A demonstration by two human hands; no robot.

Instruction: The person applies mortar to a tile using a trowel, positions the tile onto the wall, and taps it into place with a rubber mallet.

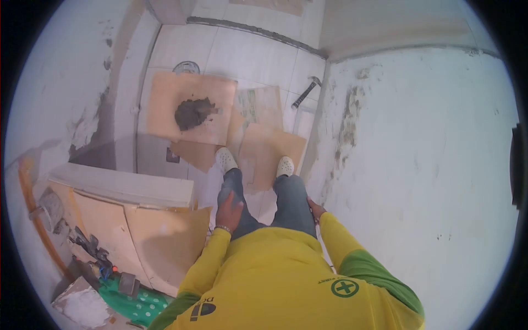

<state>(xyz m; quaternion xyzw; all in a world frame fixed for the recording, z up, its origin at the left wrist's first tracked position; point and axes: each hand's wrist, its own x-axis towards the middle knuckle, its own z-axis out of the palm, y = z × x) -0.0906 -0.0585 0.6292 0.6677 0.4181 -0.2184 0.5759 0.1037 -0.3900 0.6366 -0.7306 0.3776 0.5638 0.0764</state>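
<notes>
My left hand [230, 213] rests on the thigh of my jeans, fingers apart, with a bracelet at the wrist. At the outer side of the other thigh is my right hand [315, 210], partly hidden by the leg, and its fingers cannot be made out well. Ahead of my feet, a heap of dark mortar [192, 113] lies on a cardboard sheet [162, 91]. More cardboard [272, 144] is under and beside my shoes. A hammer [306, 92] with a black handle lies on the tiles near the right wall.
A pale ledge [124, 184] with boards [159, 236] stands at the left. Tools [93, 250], a green dotted cloth [135, 302] and a box of white material [82, 305] are at the lower left. A round metal object [187, 67] lies behind the cardboard. Walls [418, 154] flank the floor.
</notes>
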